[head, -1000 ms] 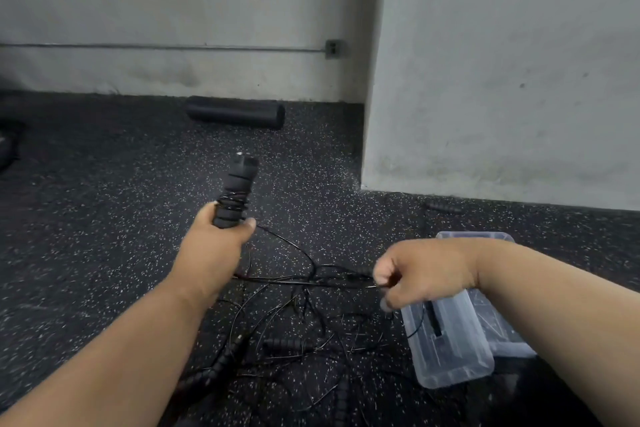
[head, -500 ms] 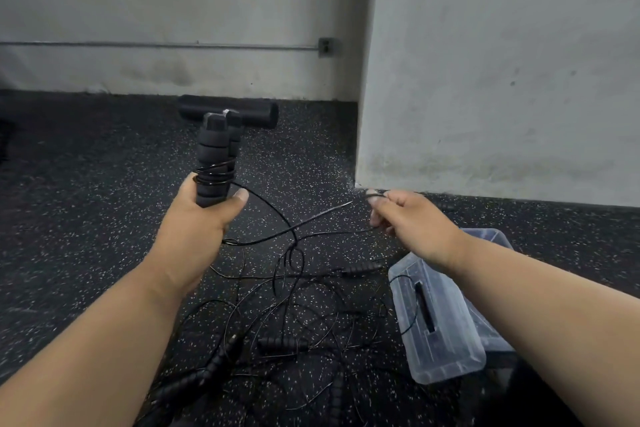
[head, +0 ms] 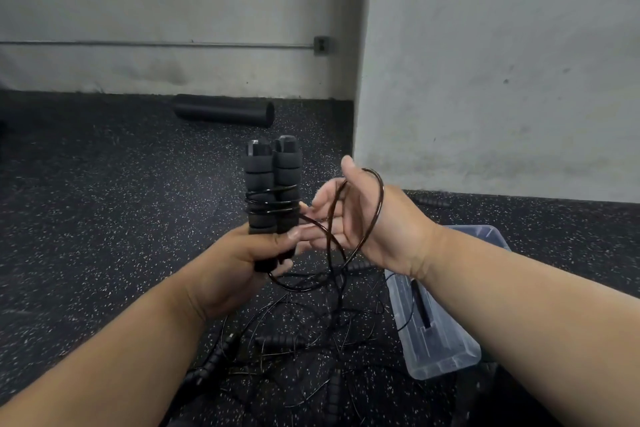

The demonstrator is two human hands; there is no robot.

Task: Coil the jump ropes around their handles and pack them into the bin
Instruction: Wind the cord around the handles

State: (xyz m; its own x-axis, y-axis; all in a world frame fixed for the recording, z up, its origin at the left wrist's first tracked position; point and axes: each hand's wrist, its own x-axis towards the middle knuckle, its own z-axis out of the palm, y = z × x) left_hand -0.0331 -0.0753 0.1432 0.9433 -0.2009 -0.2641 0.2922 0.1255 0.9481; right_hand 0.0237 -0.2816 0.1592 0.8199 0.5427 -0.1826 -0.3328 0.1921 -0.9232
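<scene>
My left hand [head: 239, 263] grips a pair of black foam jump-rope handles [head: 272, 180] side by side and upright, with a few turns of thin black cord round their middle. The free cord [head: 379, 198] loops over the back of my right hand [head: 374, 222] and across its palm, then hangs down to the floor. That hand is just right of the handles, fingers stretched toward them. A clear plastic bin [head: 440, 354] lies on the floor at lower right, partly hidden by my right forearm.
A tangle of more black jump ropes [head: 294, 343] and handles lies on the speckled rubber floor below my hands. A black foam roller [head: 225, 111] rests by the back wall. A grey wall corner [head: 485, 80] juts out at right, with one loose handle [head: 433, 202] at its foot.
My left hand has brought the handles to the right and lower. My right hand has swung left up to them, and the cord it pinched now loops round that hand.
</scene>
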